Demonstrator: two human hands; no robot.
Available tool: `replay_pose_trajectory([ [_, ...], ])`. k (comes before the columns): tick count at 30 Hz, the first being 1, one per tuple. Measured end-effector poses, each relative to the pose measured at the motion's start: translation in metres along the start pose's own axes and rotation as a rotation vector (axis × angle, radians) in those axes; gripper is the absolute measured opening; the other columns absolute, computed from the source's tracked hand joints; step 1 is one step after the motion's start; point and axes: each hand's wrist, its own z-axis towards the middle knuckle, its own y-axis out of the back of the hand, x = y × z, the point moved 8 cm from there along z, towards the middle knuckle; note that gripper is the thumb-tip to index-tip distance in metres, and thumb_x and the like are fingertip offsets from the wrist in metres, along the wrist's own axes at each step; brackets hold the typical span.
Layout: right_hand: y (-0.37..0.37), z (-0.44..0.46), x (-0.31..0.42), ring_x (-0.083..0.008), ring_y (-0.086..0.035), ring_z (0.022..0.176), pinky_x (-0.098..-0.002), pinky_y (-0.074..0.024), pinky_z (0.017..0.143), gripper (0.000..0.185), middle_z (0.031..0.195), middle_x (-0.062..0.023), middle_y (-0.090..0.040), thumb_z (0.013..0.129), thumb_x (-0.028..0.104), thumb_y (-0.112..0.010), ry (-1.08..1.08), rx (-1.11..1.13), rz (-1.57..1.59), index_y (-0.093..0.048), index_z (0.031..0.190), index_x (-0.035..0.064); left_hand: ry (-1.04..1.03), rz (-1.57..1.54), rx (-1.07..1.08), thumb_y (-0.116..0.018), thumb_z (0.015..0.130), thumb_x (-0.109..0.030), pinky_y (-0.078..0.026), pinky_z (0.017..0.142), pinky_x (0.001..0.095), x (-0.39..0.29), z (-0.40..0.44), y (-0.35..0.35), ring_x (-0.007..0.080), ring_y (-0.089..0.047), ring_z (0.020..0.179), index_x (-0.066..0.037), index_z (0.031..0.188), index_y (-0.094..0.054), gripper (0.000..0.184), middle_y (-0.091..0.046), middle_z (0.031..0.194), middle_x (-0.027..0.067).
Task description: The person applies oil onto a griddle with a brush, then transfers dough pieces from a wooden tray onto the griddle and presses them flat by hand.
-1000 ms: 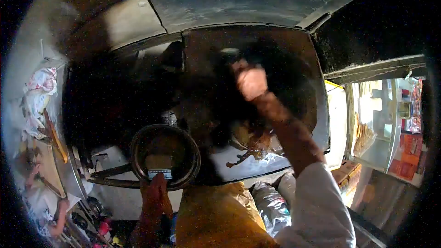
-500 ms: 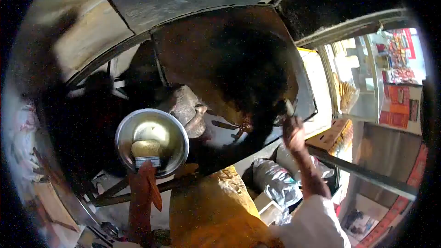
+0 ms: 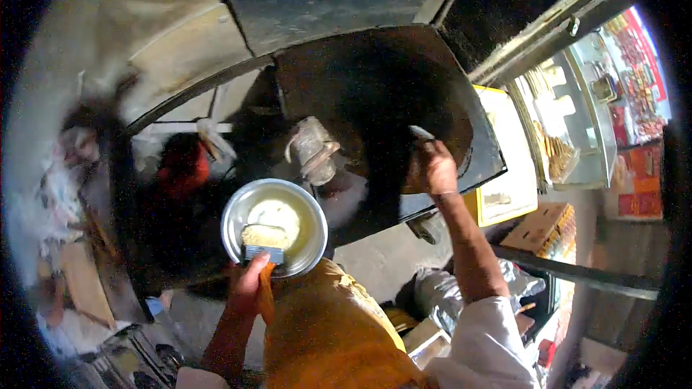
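My left hand is closed at the near rim of a shiny metal bowl, its thumb by the brush's metal band. Inside the bowl, a flat brush with pale bristles leans on the wall over yellowish liquid, its wooden handle hanging out beside my wrist. My right hand is closed at the right side of a large dark flat plate. A small pale tip sticks out past its fingers; the rest of what it holds is hidden in shadow. Between my hands lies a grey, rolled bundle, perhaps cloth.
A yellow-framed panel stands right of the plate, with a glass case of stacked food beyond. Below are a cardboard box, a metal rail and silvery bags. A yellow apron covers my front. A reddish glow shows at left.
My left hand has moved right and slightly down with the bowl and brush. My right hand has shifted up and left over the plate's edge. The view has turned a little.
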Motion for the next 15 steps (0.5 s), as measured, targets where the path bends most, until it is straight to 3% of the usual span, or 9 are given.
replay_pose_trajectory([
  [4, 0.053, -0.037, 0.003, -0.0405, -0.065, 0.098, -0.0454, -0.0545, 0.084, 0.044, 0.108, -0.0212, -0.063, 0.087, 0.011, -0.066, -0.104, -0.216, 0.241, -0.064, 0.131, 0.0059, 0.042, -0.020, -0.038, -0.068, 0.093, -0.007, -0.052, 0.098, 0.0393, 0.052, -0.042, 0.039, 0.0220, -0.065, 0.112, -0.003, 0.134, -0.058, 0.042, -0.067, 0.123, 0.0095],
  [6, 0.071, -0.069, 0.041, -0.0394, -0.066, 0.092, -0.0425, -0.0549, 0.079, 0.031, 0.101, -0.0199, -0.065, 0.090, 0.000, -0.063, 0.014, -0.349, 0.412, -0.067, 0.120, 0.0033, 0.101, 0.000, -0.087, -0.070, 0.094, -0.010, -0.054, 0.094, 0.0372, 0.069, -0.069, 0.046, 0.0208, -0.066, 0.109, -0.005, 0.134, -0.059, 0.042, -0.068, 0.122, 0.0081],
  [7, 0.086, -0.083, 0.075, -0.0375, -0.066, 0.090, -0.0403, -0.0548, 0.077, 0.029, 0.099, -0.0182, -0.066, 0.088, -0.004, -0.064, 0.015, -0.249, 0.393, -0.067, 0.115, 0.0027, 0.137, -0.004, -0.106, -0.071, 0.094, -0.011, -0.054, 0.093, 0.0361, 0.079, -0.080, 0.051, 0.0204, -0.066, 0.109, -0.006, 0.134, -0.059, 0.042, -0.068, 0.122, 0.0071],
  [8, 0.103, -0.092, 0.118, -0.0372, -0.065, 0.091, -0.0405, -0.0547, 0.077, 0.032, 0.103, -0.0182, -0.067, 0.083, -0.009, -0.064, 0.190, -0.285, 0.387, -0.067, 0.113, 0.0026, 0.158, -0.017, -0.109, -0.072, 0.094, -0.013, -0.055, 0.091, 0.0349, 0.085, -0.087, 0.054, 0.0200, -0.067, 0.108, -0.007, 0.134, -0.059, 0.043, -0.068, 0.122, 0.0060],
  [9, 0.100, -0.110, 0.141, -0.0433, -0.063, 0.108, -0.0460, -0.0534, 0.094, 0.042, 0.120, -0.0238, -0.064, 0.075, 0.001, -0.059, 0.221, -0.178, 0.517, -0.067, 0.117, 0.0021, 0.175, -0.037, -0.108, -0.073, 0.094, -0.014, -0.055, 0.089, 0.0337, 0.094, -0.093, 0.059, 0.0196, -0.067, 0.107, -0.009, 0.135, -0.059, 0.044, -0.068, 0.122, 0.0050],
  [10, 0.111, -0.128, 0.177, -0.0408, -0.064, 0.111, -0.0456, -0.0546, 0.094, 0.048, 0.121, -0.0204, -0.065, 0.072, -0.005, -0.059, 0.274, -0.116, 0.560, -0.068, 0.118, 0.0050, 0.147, -0.043, -0.089, -0.073, 0.094, -0.015, -0.055, 0.088, 0.0333, 0.103, -0.095, 0.067, 0.0191, -0.067, 0.108, -0.010, 0.135, -0.059, 0.044, -0.068, 0.123, 0.0046],
  [13, 0.101, -0.183, 0.250, -0.0393, -0.060, 0.123, -0.0470, -0.0522, 0.103, 0.057, 0.138, -0.0163, -0.059, 0.076, 0.003, -0.071, 0.432, 0.153, 0.716, -0.066, 0.131, 0.0149, 0.136, -0.048, -0.035, -0.072, 0.096, -0.020, -0.054, 0.086, 0.0320, 0.128, -0.102, 0.089, 0.0180, -0.066, 0.109, -0.012, 0.136, -0.058, 0.043, -0.067, 0.124, 0.0041],
  [15, 0.092, -0.213, 0.287, -0.0390, -0.057, 0.126, -0.0475, -0.0496, 0.107, 0.065, 0.141, -0.0155, -0.056, 0.075, 0.007, -0.074, 0.580, 0.207, 0.604, -0.063, 0.138, 0.0184, 0.212, -0.020, -0.016, -0.071, 0.098, -0.025, -0.053, 0.087, 0.0314, 0.115, -0.127, 0.076, 0.0177, -0.064, 0.115, -0.010, 0.135, -0.059, 0.042, -0.066, 0.127, 0.0054],
])
